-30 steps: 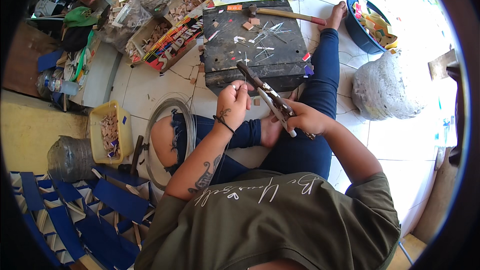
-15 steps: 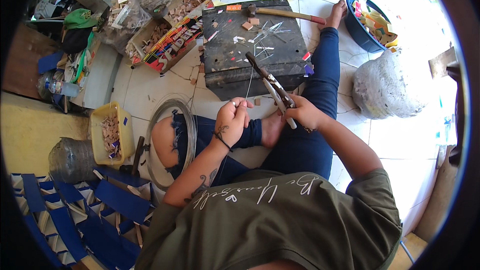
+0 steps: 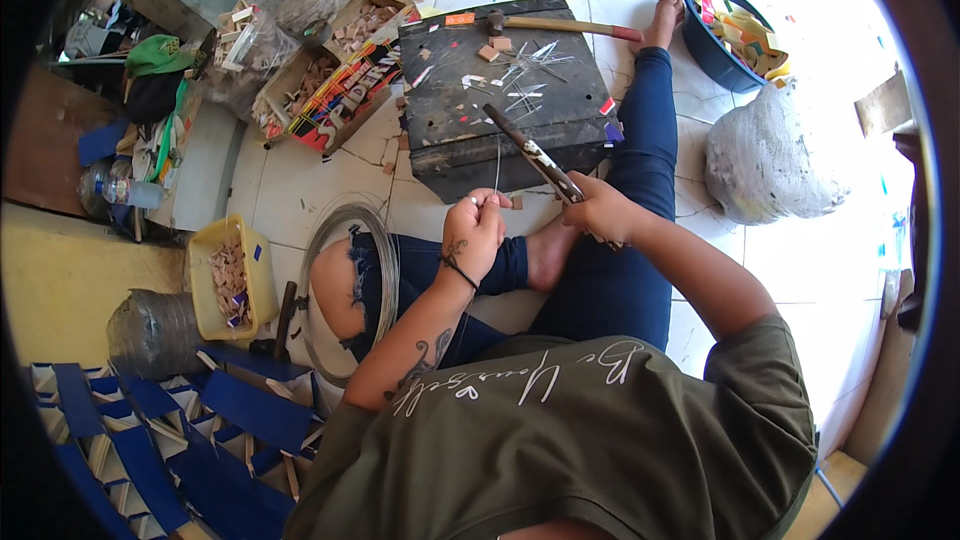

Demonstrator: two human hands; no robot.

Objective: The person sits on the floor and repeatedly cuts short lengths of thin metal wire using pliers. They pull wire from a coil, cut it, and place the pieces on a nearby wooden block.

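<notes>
My left hand (image 3: 477, 230) is closed in a pinch on a thin metal wire (image 3: 498, 160), which sticks up from the fingertips. A small white spot shows by its fingers, too small to name. In my right hand (image 3: 602, 208) is a pair of long, worn wire cutters (image 3: 537, 158), brown with white patches, its handles squeezed together. The dark jaws point up and left, close to the wire's upper end; I cannot tell if they touch. Beyond lies a dark block (image 3: 455, 130) bearing cut wire pieces (image 3: 530, 70), small wooden bits and a hammer (image 3: 560, 26).
A wire coil (image 3: 312, 285) rests by my left knee. Left of it stand a yellow basin (image 3: 265, 285) of wood pieces and blue-topped wooden items (image 3: 240, 405). A printed carton (image 3: 350, 105) holds more pieces. At right are a blue tub (image 3: 705, 58) and a wrapped bundle (image 3: 765, 160).
The cutter's handles, apart earlier, have come together. The jaws have shifted slightly left, and the wire above my left hand looks shorter. My left hand has moved slightly right.
</notes>
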